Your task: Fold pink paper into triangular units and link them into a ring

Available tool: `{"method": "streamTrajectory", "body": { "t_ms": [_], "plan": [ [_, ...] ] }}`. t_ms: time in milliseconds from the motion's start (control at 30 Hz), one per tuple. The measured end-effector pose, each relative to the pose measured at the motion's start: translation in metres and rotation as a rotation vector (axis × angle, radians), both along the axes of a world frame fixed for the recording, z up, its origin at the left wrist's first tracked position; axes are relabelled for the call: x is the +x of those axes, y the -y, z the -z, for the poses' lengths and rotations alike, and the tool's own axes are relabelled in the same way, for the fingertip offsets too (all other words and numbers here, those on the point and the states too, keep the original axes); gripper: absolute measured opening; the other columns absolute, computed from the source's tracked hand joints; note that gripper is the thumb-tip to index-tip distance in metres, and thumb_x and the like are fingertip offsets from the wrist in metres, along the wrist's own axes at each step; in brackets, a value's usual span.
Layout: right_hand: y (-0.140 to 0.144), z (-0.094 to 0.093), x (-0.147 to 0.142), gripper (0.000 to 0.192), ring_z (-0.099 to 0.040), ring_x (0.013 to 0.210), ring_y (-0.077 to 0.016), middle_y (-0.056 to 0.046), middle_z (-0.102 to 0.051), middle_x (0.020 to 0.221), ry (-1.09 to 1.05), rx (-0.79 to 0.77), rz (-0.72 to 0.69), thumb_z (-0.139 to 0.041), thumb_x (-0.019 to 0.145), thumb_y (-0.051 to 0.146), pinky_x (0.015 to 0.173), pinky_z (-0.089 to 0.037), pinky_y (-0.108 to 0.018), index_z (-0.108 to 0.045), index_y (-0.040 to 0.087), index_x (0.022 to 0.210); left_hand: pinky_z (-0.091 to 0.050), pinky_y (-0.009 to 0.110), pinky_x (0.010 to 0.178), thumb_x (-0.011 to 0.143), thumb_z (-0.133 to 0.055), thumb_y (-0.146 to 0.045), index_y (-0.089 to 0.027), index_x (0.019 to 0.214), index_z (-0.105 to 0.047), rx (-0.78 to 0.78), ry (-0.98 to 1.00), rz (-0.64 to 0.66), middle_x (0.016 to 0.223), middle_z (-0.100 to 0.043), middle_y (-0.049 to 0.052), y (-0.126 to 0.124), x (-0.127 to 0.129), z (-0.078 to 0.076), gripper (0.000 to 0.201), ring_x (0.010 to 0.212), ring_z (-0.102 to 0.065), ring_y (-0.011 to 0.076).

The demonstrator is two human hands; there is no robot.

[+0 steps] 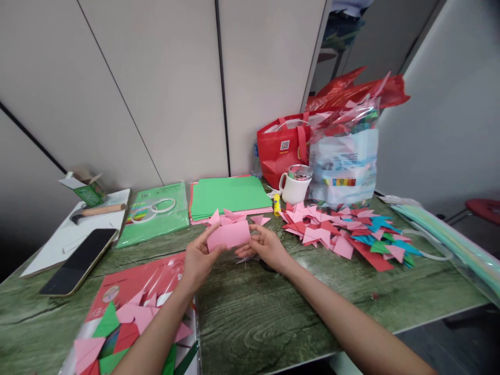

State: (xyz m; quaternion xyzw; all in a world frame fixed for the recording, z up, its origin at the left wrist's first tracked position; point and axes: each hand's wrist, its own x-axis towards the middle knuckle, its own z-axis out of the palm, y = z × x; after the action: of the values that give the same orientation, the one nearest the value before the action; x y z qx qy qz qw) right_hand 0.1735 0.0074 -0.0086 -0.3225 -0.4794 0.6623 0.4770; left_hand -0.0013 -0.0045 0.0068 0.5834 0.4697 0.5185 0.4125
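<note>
Between my two hands is a small pink paper rectangle (pixel 228 236), raised above the green wood-grain table (pixel 250 312). My left hand (pixel 201 255) pinches its left end, thumb along the lower edge. At the right end, the fingers of my right hand (pixel 267 246) close on the paper's edge. Just behind it lie several folded pink paper pieces (pixel 228 216), partly hidden by the sheet. Under my right hand a dark object (pixel 266 265) shows in part; I cannot make out what it is.
Folded paper pieces (pixel 312 226) heap at right, by a white mug (pixel 297 185), glue stick (pixel 277 204) and red bag (pixel 279 148). Green paper sheets (pixel 234 195) lie at the back. Left are a phone (pixel 80 260), hammer (pixel 99 210) and tape rolls (pixel 163 205). More pieces (pixel 136 317) sit front left.
</note>
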Motion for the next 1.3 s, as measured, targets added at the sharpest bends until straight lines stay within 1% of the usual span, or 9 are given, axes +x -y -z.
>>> {"method": "streamTrajectory", "body": {
  "t_ms": [167,300,433,533,733,900,1000,1100,1300],
  "plan": [
    [-0.001,-0.001,0.003,0.021,-0.066,0.059,-0.0165,0.000,-0.066,0.068,-0.042,-0.049,0.121,-0.058,0.069,0.029,0.056,-0.055,-0.030,-0.052,0.018,0.086,-0.050,0.027,0.074,0.068,-0.062,-0.022,-0.018,0.134,-0.031,0.030,-0.027,0.037,0.131,-0.045,0.013,0.002,0.001,-0.004,0.073,0.076,-0.064,0.0140],
    [-0.001,0.001,0.003,0.030,-0.066,0.060,-0.0169,-0.003,-0.066,0.072,-0.070,-0.097,0.085,-0.056,0.074,0.044,0.052,-0.054,-0.028,-0.056,0.016,0.083,-0.053,0.027,0.062,0.068,-0.062,-0.026,-0.021,0.129,-0.041,-0.013,-0.080,0.063,0.132,-0.044,0.012,0.003,0.002,-0.002,0.065,0.060,-0.064,0.0118],
    [0.000,0.003,0.002,0.034,-0.066,0.061,-0.0164,-0.006,-0.066,0.070,-0.115,-0.156,-0.021,-0.055,0.077,0.046,0.056,-0.054,-0.028,-0.057,0.013,0.088,-0.048,0.034,0.082,0.067,-0.064,-0.026,-0.018,0.112,-0.060,0.075,-0.197,0.017,0.112,-0.062,0.008,0.002,-0.002,0.001,0.045,0.087,-0.062,0.0211],
    [0.002,0.001,0.002,0.032,-0.067,0.066,-0.0159,-0.005,-0.065,0.073,-0.149,-0.141,-0.090,-0.059,0.075,0.042,0.062,-0.054,-0.027,-0.059,0.013,0.087,-0.038,0.037,0.094,0.068,-0.064,-0.023,-0.020,0.104,-0.064,0.165,-0.257,-0.010,0.106,-0.065,0.006,0.001,-0.003,-0.002,0.036,0.105,-0.054,0.0221],
    [0.006,-0.004,0.002,0.030,-0.066,0.074,-0.0167,-0.007,-0.066,0.086,-0.140,-0.094,-0.196,-0.068,0.069,0.030,0.071,-0.053,-0.030,-0.061,0.012,0.092,-0.037,0.038,0.094,0.072,-0.059,-0.022,-0.022,0.092,-0.068,0.261,-0.270,0.073,0.108,-0.061,0.007,0.004,-0.001,-0.012,0.022,0.105,-0.052,0.0205],
    [0.007,-0.004,0.002,0.030,-0.065,0.078,-0.0187,-0.007,-0.067,0.086,-0.150,-0.101,-0.178,-0.070,0.064,0.024,0.077,-0.051,-0.037,-0.063,0.012,0.090,-0.035,0.039,0.096,0.072,-0.061,-0.022,-0.024,0.102,-0.064,0.298,-0.302,0.018,0.112,-0.056,0.006,0.004,-0.002,-0.009,0.031,0.109,-0.048,0.0206],
    [0.008,-0.003,0.002,0.029,-0.064,0.077,-0.0174,-0.005,-0.066,0.085,-0.150,-0.102,-0.203,-0.072,0.061,0.022,0.079,-0.050,-0.038,-0.063,0.013,0.087,-0.038,0.038,0.094,0.075,-0.058,-0.022,-0.024,0.089,-0.069,0.347,-0.269,0.062,0.112,-0.054,0.006,0.003,-0.003,-0.005,0.018,0.107,-0.049,0.0209],
    [0.009,-0.001,0.002,0.026,-0.063,0.076,-0.0152,-0.002,-0.065,0.082,-0.107,-0.106,-0.219,-0.072,0.060,0.023,0.078,-0.049,-0.036,-0.063,0.015,0.083,-0.037,0.038,0.095,0.077,-0.056,-0.021,-0.024,0.078,-0.071,0.365,-0.242,0.085,0.114,-0.052,0.006,0.002,-0.004,-0.002,0.015,0.108,-0.050,0.0214],
    [0.010,0.002,-0.002,0.025,-0.064,0.063,-0.0142,0.002,-0.063,0.067,0.029,-0.093,-0.160,-0.071,0.061,0.029,0.065,-0.048,-0.028,-0.054,0.015,0.073,-0.035,0.041,0.097,0.077,-0.057,-0.020,-0.024,0.079,-0.071,0.367,-0.268,0.132,0.124,-0.048,0.006,0.004,-0.002,-0.003,0.015,0.115,-0.045,0.0235]
  ]
}}
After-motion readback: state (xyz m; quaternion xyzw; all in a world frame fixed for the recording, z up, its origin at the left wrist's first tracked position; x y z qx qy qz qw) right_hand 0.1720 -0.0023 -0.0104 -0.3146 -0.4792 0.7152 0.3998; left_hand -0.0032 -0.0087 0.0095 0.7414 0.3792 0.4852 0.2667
